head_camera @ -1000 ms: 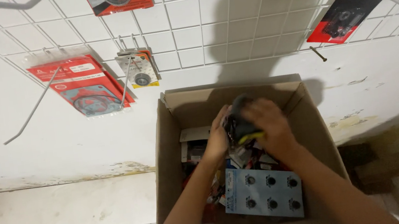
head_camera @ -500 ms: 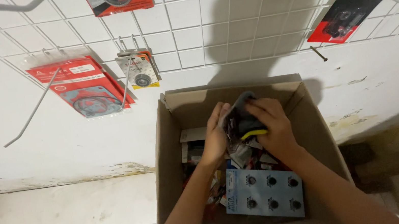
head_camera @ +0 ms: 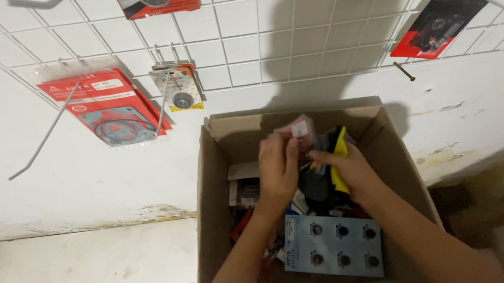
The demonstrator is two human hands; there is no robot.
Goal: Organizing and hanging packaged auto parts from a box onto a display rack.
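Fingers of the left hand (head_camera: 280, 165) are curled around a small clear packet with a red-and-white card (head_camera: 295, 130), lifted just above the open top of a cardboard box (head_camera: 207, 193). Beside it, the right hand (head_camera: 350, 171) grips a bundle of black and yellow packets (head_camera: 334, 156), and the two hands nearly touch. Both forearms reach down into the box, which stands on the floor against a white wall. Among the packets inside lies a pale blue card with six black round parts (head_camera: 337, 244). Above, a white wire grid (head_camera: 251, 38) on the wall carries hanging red packages, one with gaskets (head_camera: 108, 108) at the left.
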